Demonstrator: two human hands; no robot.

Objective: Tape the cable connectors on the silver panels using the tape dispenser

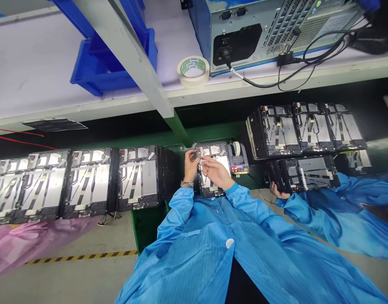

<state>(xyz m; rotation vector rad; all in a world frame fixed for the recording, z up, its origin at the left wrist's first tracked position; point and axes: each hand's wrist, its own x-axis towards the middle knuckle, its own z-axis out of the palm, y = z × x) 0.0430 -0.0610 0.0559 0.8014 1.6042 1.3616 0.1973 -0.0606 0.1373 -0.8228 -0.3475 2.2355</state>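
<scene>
An opened tablet-like device lies in front of me, its silver inside, black strips and cables facing up. At its upper left edge, my left hand is closed with thumb and index finger bent together; whatever they pinch is too small to make out. Across the device's upper middle reaches my right hand, thumb and fingertips brought together close to the left fingertips. Anything between them is also too small to name. Just right of the device stands a grey tape dispenser with a roll of pale tape.
Stacks of similar opened devices stand to my left, and more stacks to the right. A co-worker's hand touches a stack at right. Overhead, a shelf carries a masking tape roll, blue bins and a computer.
</scene>
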